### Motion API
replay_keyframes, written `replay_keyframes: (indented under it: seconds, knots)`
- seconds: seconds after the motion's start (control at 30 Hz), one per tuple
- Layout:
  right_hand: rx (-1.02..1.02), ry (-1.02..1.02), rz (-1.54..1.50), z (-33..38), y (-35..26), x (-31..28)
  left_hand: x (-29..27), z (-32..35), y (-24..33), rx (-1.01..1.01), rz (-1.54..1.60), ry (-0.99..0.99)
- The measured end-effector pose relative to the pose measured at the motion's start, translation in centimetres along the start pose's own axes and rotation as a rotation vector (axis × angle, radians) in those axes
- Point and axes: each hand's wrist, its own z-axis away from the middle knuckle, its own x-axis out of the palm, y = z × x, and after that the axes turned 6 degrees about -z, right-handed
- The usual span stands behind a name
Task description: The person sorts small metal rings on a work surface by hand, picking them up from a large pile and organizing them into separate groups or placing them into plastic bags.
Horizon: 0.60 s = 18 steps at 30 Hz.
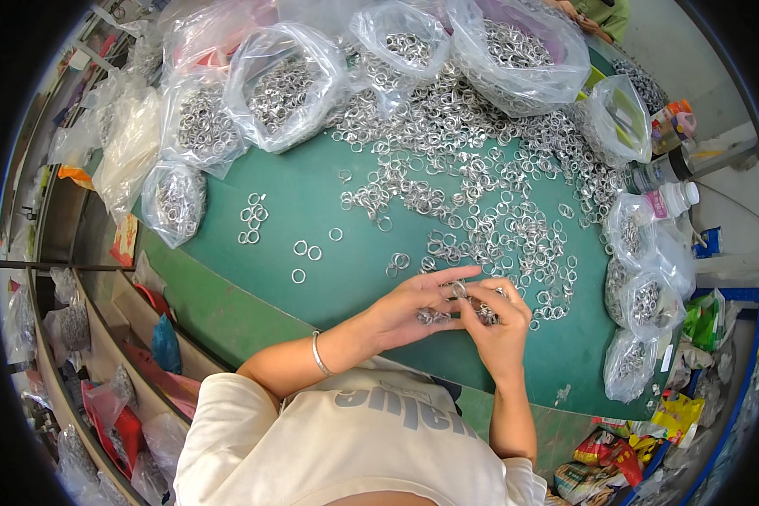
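Note:
Close together over the near edge of the green table (253,278) are my two hands. My left hand (398,310) is curled around a few silver metal rings (428,316), its index finger stretched out. My right hand (499,331) has more rings (486,314) under its bent fingers. One ring (458,288) shows between the fingertips where the hands meet; I cannot tell which hand bears it. Just beyond them spreads a large heap of loose metal rings (497,223). A small group of rings (251,221) and a few single ones lie to the left.
Open clear plastic bags of rings (282,88) line the far edge, with smaller bags (628,363) along the right. Bottles (670,201) stand at the right edge. Shelves with bags (122,422) are at the left. Another person's hands (578,15) show at the far right.

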Motion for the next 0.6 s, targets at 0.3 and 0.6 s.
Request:
replay_keyframes:
  seconds: [0.3,0.6]
  knots:
    - [0.541,-0.018,-0.801,0.4,1.3,-1.2,0.4,0.4,-0.3,0.087,-0.316,0.243]
    - [0.618,0.035,-0.779,0.8,1.2,-0.5,0.2,0.5,-0.4,0.393,-0.905,0.360]
